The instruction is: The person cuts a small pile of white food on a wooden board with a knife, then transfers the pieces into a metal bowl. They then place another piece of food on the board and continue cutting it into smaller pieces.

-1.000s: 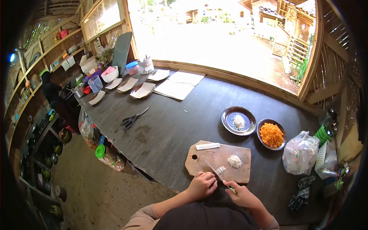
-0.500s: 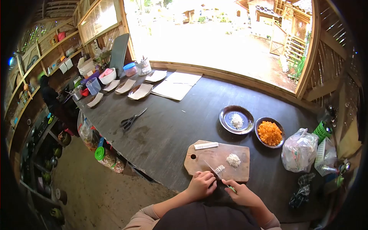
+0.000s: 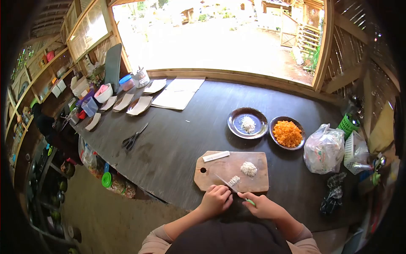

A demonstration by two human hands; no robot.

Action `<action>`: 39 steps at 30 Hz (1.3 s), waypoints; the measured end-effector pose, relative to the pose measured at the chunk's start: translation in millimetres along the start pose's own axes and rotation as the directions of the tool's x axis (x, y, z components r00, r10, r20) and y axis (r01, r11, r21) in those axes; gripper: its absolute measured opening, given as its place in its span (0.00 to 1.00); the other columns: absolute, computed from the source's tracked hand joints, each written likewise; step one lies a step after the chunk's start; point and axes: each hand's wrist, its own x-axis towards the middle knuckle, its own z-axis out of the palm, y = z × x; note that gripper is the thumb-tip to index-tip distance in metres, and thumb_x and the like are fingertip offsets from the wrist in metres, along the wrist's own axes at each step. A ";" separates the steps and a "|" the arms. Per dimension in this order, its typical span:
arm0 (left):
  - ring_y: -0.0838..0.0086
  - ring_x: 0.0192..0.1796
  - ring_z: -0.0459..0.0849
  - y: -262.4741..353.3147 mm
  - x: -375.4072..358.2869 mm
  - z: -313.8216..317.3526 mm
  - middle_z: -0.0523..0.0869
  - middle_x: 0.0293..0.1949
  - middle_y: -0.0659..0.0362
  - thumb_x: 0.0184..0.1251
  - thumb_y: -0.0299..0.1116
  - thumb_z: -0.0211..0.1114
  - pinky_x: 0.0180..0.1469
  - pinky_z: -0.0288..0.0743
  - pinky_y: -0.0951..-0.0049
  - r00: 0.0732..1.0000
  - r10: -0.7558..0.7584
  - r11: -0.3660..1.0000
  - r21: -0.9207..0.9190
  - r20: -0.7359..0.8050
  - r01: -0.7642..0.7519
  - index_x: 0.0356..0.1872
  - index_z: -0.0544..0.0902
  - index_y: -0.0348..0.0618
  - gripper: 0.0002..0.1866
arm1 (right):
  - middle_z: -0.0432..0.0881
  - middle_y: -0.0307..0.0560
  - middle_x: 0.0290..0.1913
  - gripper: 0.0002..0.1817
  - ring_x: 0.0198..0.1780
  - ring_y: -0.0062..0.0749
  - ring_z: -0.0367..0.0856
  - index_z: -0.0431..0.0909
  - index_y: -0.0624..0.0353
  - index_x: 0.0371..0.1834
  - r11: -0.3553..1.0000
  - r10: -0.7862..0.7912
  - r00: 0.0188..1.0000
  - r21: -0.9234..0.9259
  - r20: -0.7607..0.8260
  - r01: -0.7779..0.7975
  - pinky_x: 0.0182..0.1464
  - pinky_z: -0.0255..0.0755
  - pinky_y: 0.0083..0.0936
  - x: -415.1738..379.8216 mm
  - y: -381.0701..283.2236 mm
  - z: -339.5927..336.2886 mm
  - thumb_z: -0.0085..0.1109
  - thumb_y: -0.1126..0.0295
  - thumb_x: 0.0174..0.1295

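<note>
My right hand (image 3: 265, 206) grips a knife (image 3: 250, 202) by its green handle, the thin blade slanting up and left over the front of a wooden cutting board (image 3: 203, 180). Beside the blade lies a small row of cut white pieces (image 3: 234, 180). My left hand (image 3: 216, 199) rests at the board's front edge with its fingers curled under, close to the blade; what is beneath them is hidden. Farther up the board are a pile of fine white shreds (image 3: 248, 169) and a long white strip (image 3: 216, 156).
Behind the board stand a dark plate (image 3: 232, 128) with white shreds and a bowl of orange bits (image 3: 287, 134). A plastic bag (image 3: 324, 149) sits right, scissors (image 3: 132, 140) left. Paper-lined plates (image 3: 139, 106) are at the back left. Another person (image 3: 46, 120) stands far left.
My view has shifted, so the table's things appear farther left and mostly higher. Both hands stay at the board's front edge, the knife still in my right hand.
</note>
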 end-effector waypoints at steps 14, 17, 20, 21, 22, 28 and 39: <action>0.62 0.42 0.84 4.6 1.0 -2.8 0.85 0.38 0.56 0.58 0.34 0.69 0.50 0.75 0.64 0.999 -0.025 1.000 -0.018 0.034 0.025 0.35 0.84 0.40 0.08 | 0.78 0.61 0.20 0.20 0.21 0.55 0.79 0.70 0.47 0.66 0.998 -0.067 0.997 -0.008 -0.028 0.067 0.28 0.73 0.41 3.2 23.1 10.8 0.52 0.66 0.72; 0.62 0.42 0.84 5.7 2.6 -4.9 0.85 0.38 0.56 0.58 0.34 0.69 0.51 0.75 0.64 0.999 -0.028 0.999 -0.021 0.045 0.029 0.35 0.84 0.40 0.08 | 0.78 0.60 0.20 0.20 0.21 0.55 0.79 0.71 0.47 0.66 0.999 -0.028 0.999 -0.020 -0.023 0.027 0.28 0.73 0.42 4.6 16.9 14.4 0.53 0.66 0.72; 0.62 0.42 0.84 6.1 1.9 -2.7 0.85 0.38 0.56 0.58 0.33 0.69 0.51 0.75 0.64 0.999 -0.036 0.999 -0.022 0.039 0.037 0.34 0.84 0.40 0.08 | 0.79 0.60 0.23 0.21 0.24 0.53 0.81 0.71 0.46 0.67 0.995 0.045 0.999 -0.089 -0.004 -0.045 0.32 0.74 0.40 6.7 9.8 15.3 0.55 0.65 0.71; 0.62 0.42 0.84 6.6 1.6 -3.2 0.85 0.38 0.56 0.58 0.33 0.69 0.51 0.75 0.64 0.999 -0.028 0.999 -0.024 0.044 0.029 0.34 0.84 0.40 0.08 | 0.80 0.60 0.26 0.22 0.27 0.50 0.83 0.71 0.45 0.67 0.990 0.073 0.997 -0.120 0.006 -0.072 0.34 0.75 0.38 6.2 9.0 15.9 0.56 0.65 0.71; 0.62 0.42 0.84 7.1 2.0 -4.0 0.85 0.38 0.56 0.58 0.33 0.69 0.51 0.75 0.64 0.999 -0.031 0.999 -0.020 0.045 0.032 0.34 0.84 0.40 0.08 | 0.80 0.60 0.26 0.22 0.27 0.50 0.83 0.71 0.45 0.67 0.990 0.075 0.997 -0.118 -0.003 -0.075 0.34 0.75 0.38 4.3 11.2 16.0 0.56 0.65 0.71; 0.61 0.42 0.84 5.2 1.0 -3.4 0.85 0.38 0.55 0.57 0.34 0.69 0.50 0.75 0.64 0.998 -0.034 0.999 -0.018 0.059 0.035 0.35 0.84 0.40 0.09 | 0.77 0.60 0.21 0.22 0.22 0.52 0.80 0.71 0.45 0.67 0.999 0.038 0.999 -0.013 0.003 -0.038 0.30 0.73 0.40 3.1 16.1 14.0 0.56 0.66 0.70; 0.61 0.41 0.84 3.5 -1.2 -1.5 0.84 0.38 0.56 0.57 0.34 0.69 0.49 0.76 0.63 0.997 -0.030 0.999 -0.021 0.073 0.031 0.35 0.84 0.40 0.09 | 0.78 0.59 0.20 0.21 0.20 0.52 0.79 0.71 0.45 0.67 0.999 -0.010 1.000 0.053 -0.020 0.011 0.29 0.74 0.39 1.7 15.8 12.2 0.55 0.67 0.71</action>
